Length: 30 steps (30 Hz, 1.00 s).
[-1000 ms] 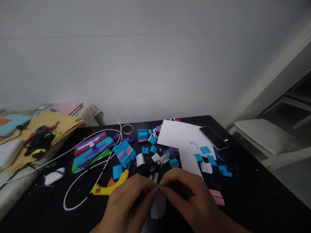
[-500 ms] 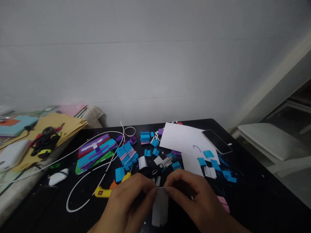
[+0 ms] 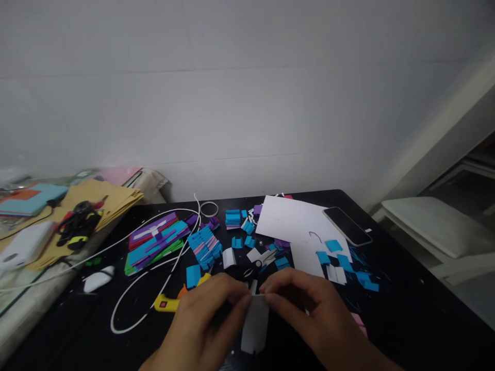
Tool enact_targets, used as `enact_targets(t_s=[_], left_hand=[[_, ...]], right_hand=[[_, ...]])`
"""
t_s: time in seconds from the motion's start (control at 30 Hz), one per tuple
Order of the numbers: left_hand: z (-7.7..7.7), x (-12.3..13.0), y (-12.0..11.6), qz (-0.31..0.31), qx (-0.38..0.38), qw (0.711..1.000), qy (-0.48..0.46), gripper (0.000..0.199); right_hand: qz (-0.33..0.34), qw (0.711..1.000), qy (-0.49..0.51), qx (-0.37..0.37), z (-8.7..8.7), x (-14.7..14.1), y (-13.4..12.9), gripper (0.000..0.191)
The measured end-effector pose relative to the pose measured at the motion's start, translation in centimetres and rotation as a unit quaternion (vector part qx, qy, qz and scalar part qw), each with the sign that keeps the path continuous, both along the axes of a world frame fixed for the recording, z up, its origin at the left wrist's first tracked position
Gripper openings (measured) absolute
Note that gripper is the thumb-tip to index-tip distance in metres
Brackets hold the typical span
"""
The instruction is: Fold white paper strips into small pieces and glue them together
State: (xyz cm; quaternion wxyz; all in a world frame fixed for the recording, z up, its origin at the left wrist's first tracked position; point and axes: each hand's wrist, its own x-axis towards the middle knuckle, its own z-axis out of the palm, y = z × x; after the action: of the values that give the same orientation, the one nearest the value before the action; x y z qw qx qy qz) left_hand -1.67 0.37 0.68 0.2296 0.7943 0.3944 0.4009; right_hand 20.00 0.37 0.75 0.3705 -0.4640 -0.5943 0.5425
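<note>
White paper strip (image 3: 255, 325) sits at 6 o'clock in our view, its long axis running nearly from 12 to 6, free end towards us. We pinch its far edge with thumb and forefinger of both hands: our left hand (image 3: 209, 314) reaches in from 7 o'clock, our right hand (image 3: 309, 314) from 5, knuckles arched.

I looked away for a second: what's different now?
The left hand and right hand have moved slightly apart along the top edge of the white paper strip, both still pinching it. The phone and computer mouse stayed put.
</note>
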Motion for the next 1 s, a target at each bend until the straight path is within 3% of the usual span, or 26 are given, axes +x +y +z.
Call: enact_targets(t_s=[0.2, 0.33, 0.53, 0.67, 0.87, 1.0], left_hand=[[0.0, 0.1, 0.0, 0.026, -0.034, 0.999, -0.007, 0.011], [-0.7, 0.4, -0.1, 0.053, -0.045, 0.997, 0.013, 0.034], [-1.5, 1.0, -0.6, 0.11, 0.017, 0.992, 0.061, 0.035], [-1.9, 1.2, -0.9, 0.091, -0.036, 0.993, 0.068, 0.047], [-1.9, 1.2, -1.0, 0.073, -0.074, 0.992, 0.073, 0.03], [-1.7, 1.0, -0.9, 0.053, -0.126, 0.989, 0.049, 0.03]], right_hand=[[-0.018, 1.0, 0.02, 0.009, 0.1, -0.2, 0.0, 0.018], [-0.061, 0.996, 0.06, 0.026, -0.3, -0.3, 0.5, 0.015], [-0.096, 0.99, 0.102, 0.036, -1.2, -0.4, 0.8, 0.022], [-0.075, 0.989, 0.121, 0.033, -1.4, -0.5, 0.6, 0.03], [-0.064, 0.993, 0.032, 0.09, -1.4, -0.4, 0.6, 0.03], [-0.064, 0.991, 0.019, 0.118, -1.6, -0.4, 0.7, 0.034]])
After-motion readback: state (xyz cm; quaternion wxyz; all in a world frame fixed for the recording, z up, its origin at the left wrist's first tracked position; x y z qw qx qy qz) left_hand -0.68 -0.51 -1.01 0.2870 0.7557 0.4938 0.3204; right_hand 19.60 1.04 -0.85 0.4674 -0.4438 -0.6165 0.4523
